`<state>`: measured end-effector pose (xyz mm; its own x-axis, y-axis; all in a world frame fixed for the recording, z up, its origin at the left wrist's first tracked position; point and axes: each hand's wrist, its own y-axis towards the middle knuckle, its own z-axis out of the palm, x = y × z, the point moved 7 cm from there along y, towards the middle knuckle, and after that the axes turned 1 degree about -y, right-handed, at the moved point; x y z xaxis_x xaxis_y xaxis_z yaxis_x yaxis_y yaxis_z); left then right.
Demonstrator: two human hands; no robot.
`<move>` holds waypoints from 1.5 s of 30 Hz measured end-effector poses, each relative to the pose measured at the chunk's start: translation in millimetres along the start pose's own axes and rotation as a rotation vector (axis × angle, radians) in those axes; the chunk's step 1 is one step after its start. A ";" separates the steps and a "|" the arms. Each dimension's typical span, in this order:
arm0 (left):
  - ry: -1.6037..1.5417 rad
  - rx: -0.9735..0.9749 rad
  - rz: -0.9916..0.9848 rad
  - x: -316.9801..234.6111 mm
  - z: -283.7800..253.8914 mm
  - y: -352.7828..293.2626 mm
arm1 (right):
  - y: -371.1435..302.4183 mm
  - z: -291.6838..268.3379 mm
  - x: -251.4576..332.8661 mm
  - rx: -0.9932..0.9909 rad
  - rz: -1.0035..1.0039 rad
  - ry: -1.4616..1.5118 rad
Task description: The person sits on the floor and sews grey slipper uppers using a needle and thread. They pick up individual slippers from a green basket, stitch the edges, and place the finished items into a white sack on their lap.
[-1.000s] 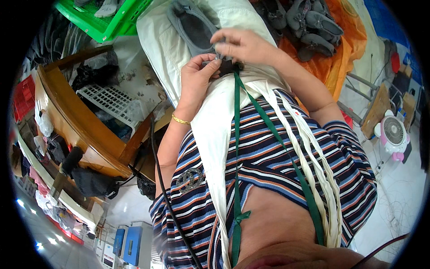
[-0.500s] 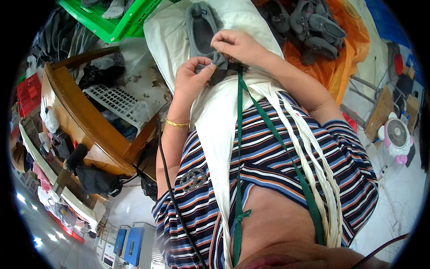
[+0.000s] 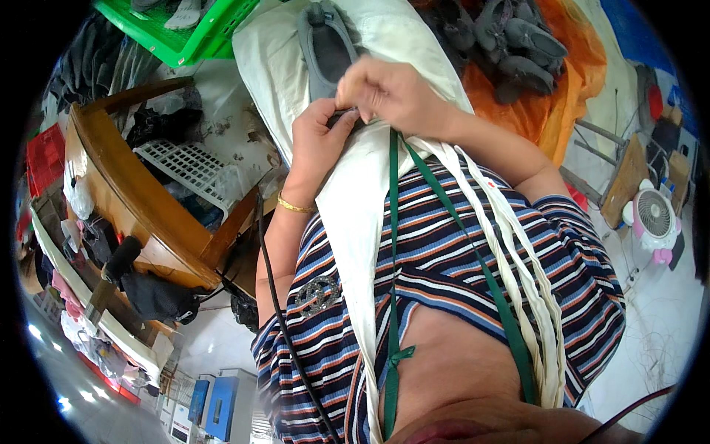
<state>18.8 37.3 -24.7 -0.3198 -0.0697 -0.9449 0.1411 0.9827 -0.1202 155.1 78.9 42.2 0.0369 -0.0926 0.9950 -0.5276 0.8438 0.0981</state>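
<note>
A grey slipper-like shoe (image 3: pixel 325 53) lies on the white cloth over my lap, its heel with a small loop pointing away from me. My left hand (image 3: pixel 318 137) pinches the near end of the shoe between thumb and fingers. Close beside it and a little above, my right hand (image 3: pixel 399 98) is closed, its fingertips drawn together and slightly blurred. Whatever those fingertips hold is too small to make out. Both hands cover most of the shoe's near end.
Several grey shoes (image 3: pixel 529 48) are piled on an orange sheet (image 3: pixel 573 89) at the far right. A green crate (image 3: pixel 174 44) stands far left, near a curved wooden bench (image 3: pixel 140 214) and a white plastic basket (image 3: pixel 194 169). A fan (image 3: pixel 654 218) sits at right.
My right hand has come nearer and a little left, now against my left hand. The near end of the shoe is more covered. My left hand keeps its pinch.
</note>
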 end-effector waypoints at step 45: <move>0.614 -0.205 0.558 -38.0 6.7 -12.3 | -5.2 -27.2 -61.3 0.213 0.095 -0.597</move>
<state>35.5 26.7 10.6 -0.7134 0.4809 -0.5097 0.2752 0.8612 0.4273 178.7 94.6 -18.8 -0.4650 -0.3527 0.8120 -0.6648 0.7448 -0.0572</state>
